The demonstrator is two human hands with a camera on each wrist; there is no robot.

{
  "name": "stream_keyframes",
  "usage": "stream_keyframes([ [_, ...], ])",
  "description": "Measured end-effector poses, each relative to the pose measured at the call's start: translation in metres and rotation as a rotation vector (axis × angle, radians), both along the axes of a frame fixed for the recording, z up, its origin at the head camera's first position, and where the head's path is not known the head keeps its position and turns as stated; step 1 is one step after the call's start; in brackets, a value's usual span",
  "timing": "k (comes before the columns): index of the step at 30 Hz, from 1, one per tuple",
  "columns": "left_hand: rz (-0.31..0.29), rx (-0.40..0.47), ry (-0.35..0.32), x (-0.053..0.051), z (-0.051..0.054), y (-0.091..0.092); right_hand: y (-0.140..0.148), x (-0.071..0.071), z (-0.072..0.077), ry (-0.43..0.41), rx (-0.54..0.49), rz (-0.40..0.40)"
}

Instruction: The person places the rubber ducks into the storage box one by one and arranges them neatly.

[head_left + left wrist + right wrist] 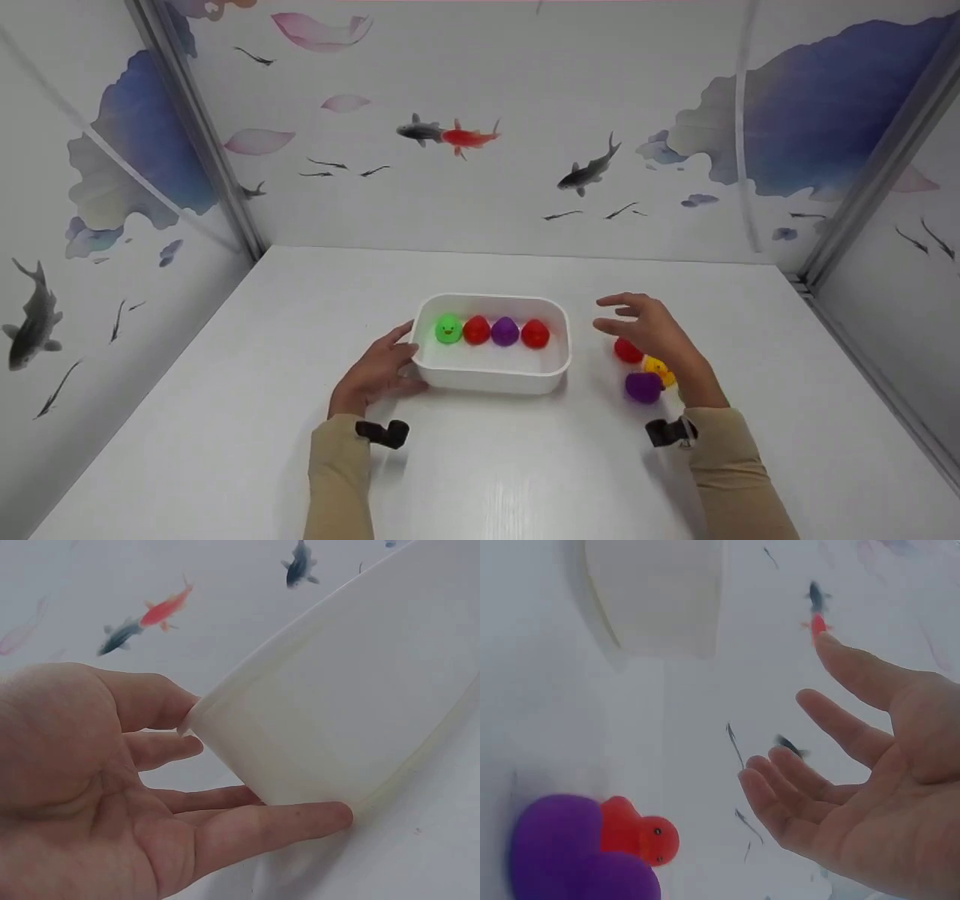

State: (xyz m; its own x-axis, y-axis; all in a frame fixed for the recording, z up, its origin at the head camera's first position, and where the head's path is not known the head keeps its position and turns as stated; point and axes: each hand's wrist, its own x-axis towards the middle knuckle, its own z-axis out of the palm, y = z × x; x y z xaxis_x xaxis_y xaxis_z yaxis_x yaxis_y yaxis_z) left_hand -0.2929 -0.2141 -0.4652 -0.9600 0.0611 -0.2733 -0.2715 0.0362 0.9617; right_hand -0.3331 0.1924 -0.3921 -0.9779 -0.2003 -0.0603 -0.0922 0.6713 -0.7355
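A white plastic box sits mid-table with a row of rubber ducks inside: a green duck, a red duck, a purple duck and another red duck. My left hand holds the box's left end; in the left wrist view its fingers touch the rim and side. With nothing in its grasp, my right hand hovers above loose ducks right of the box. Among these are a red duck, a yellow duck and a purple duck. My right arm partly hides them.
The white table meets a back wall printed with fish and petals. Side walls with metal posts stand left and right. A small black wrist camera is strapped to each wrist.
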Motion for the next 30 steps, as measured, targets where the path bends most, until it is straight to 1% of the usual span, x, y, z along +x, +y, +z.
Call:
stream_keyframes([
  [3, -0.001, -0.004, 0.004, -0.001, 0.0, 0.0, 0.017, -0.001, 0.002, 0.025, -0.017, -0.001],
  [6, -0.009, -0.01, 0.019, -0.001, 0.0, 0.0, 0.033, -0.003, -0.001, 0.055, -0.051, 0.018],
  [9, -0.023, -0.009, 0.038, 0.0, -0.001, 0.001, 0.048, -0.004, -0.007, 0.064, -0.092, 0.037],
  [15, -0.028, -0.001, 0.043, 0.001, -0.001, 0.0, 0.077, -0.008, -0.024, 0.04, -0.134, 0.06],
  [20, -0.021, -0.015, 0.041, 0.002, 0.0, 0.002, 0.098, -0.007, -0.032, 0.025, -0.11, 0.076],
  [24, -0.015, -0.033, 0.035, 0.001, 0.0, 0.002, 0.113, -0.004, -0.038, 0.026, -0.074, 0.09],
  [27, -0.005, -0.045, 0.027, 0.001, -0.001, 0.003, 0.12, -0.003, -0.043, 0.03, -0.046, 0.119],
  [30, -0.004, -0.043, 0.028, 0.001, -0.001, 0.003, 0.124, -0.002, -0.047, 0.0, -0.032, 0.147],
])
